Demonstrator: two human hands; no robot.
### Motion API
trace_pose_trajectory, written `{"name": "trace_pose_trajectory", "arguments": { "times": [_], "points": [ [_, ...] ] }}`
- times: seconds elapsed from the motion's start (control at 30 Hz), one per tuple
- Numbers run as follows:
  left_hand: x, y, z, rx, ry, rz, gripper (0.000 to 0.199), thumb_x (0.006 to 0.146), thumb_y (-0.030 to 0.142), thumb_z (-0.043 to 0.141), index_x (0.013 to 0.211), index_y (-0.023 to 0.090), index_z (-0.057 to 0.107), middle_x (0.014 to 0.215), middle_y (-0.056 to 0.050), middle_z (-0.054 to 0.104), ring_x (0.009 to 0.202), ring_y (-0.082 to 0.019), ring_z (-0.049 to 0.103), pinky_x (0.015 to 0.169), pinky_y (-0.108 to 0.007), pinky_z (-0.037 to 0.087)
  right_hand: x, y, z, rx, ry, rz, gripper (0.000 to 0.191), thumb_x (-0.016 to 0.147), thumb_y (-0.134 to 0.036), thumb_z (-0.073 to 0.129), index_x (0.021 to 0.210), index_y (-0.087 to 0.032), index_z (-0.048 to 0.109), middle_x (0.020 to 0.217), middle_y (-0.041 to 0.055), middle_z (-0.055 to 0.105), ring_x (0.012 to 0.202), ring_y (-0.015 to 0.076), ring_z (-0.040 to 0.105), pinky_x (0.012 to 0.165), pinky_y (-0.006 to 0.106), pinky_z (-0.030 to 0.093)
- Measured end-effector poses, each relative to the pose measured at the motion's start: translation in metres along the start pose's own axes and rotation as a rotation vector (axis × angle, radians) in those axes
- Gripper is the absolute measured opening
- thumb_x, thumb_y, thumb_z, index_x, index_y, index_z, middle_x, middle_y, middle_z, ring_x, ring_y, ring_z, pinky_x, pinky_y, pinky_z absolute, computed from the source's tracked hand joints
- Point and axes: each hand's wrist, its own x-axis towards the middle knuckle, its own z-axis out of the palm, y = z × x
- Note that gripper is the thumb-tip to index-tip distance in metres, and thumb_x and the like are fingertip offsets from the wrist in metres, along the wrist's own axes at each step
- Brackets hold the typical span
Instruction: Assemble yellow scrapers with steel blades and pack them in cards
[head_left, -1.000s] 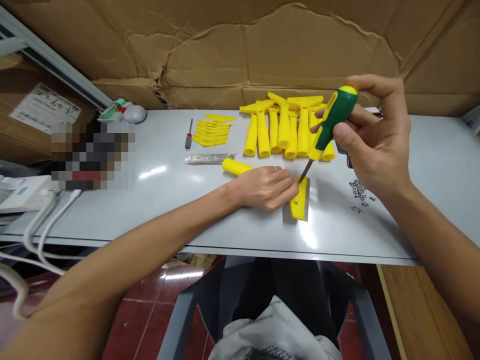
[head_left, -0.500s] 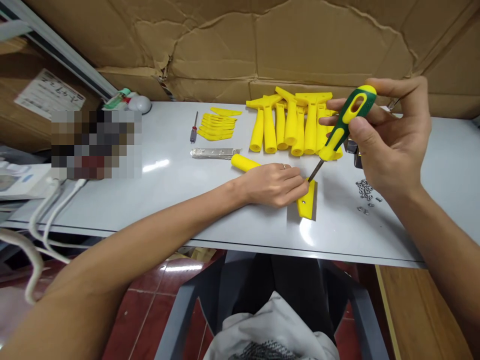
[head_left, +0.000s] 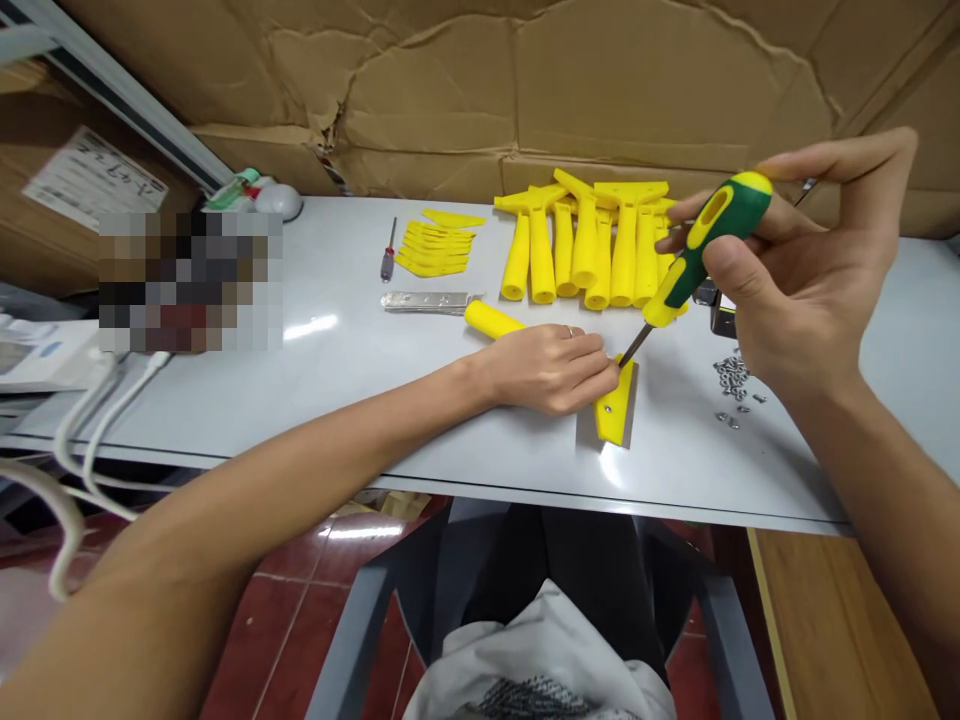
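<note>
My left hand [head_left: 551, 370] is closed around a yellow scraper [head_left: 615, 405], pressing it on the white table. The scraper's handle end sticks out to the left of the hand, and its head with a blade along the right edge shows past the fingers. My right hand [head_left: 817, 270] grips a green and yellow screwdriver [head_left: 709, 250] between thumb and fingers. The tilted shaft reaches down to the scraper head beside my left fingertips, which partly hide its tip. A small pile of screws [head_left: 731, 378] lies just left of my right wrist.
Yellow scraper handles [head_left: 583, 240] are grouped at the back of the table [head_left: 315, 395]. Left of them lie yellow strips [head_left: 435, 250], a small screwdriver [head_left: 388, 255] and metal blades [head_left: 426, 302]. Cardboard stands behind; white cables [head_left: 105, 430] run over the left side.
My right hand has shifted slightly right, with its fingers rolled round the screwdriver handle, which has turned. My left hand keeps its hold on the scraper.
</note>
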Motion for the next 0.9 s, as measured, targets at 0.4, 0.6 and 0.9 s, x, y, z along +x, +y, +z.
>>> {"name": "trace_pose_trajectory", "arguments": {
  "times": [0.4,0.6,0.9],
  "points": [
    [-0.003,0.0,0.001,-0.021,0.009,-0.017,0.026,0.106,0.006,0.055,0.084,0.016,0.066,0.066,0.003,0.057,0.062,-0.013,0.057,0.054,-0.028,0.043,-0.001,-0.001,-0.005,-0.038,-0.037,0.064,0.046,0.081,-0.058,0.087,0.123,-0.048,0.072,0.125,-0.0007,0.065,0.104,0.024,0.073,0.092,0.048,0.066],
    [-0.001,0.0,0.001,-0.049,0.012,-0.019,0.025,0.104,0.006,0.054,0.084,0.015,0.066,0.065,0.002,0.056,0.061,-0.014,0.056,0.055,-0.029,0.043,-0.002,0.0,-0.006,-0.108,-0.054,0.029,0.05,0.087,-0.064,0.08,0.133,-0.045,0.071,0.116,0.0017,0.069,0.092,0.0209,0.07,0.085,0.044,0.067],
    [-0.002,0.0,0.005,-0.046,0.002,-0.065,0.028,0.106,0.006,0.051,0.084,0.016,0.064,0.066,0.002,0.057,0.062,-0.014,0.056,0.056,-0.029,0.044,-0.009,-0.009,0.0,-0.055,-0.172,0.135,0.059,0.097,-0.063,0.071,0.152,-0.051,0.053,0.129,-0.005,0.069,0.109,0.0217,0.077,0.097,0.045,0.07]
  ]
}}
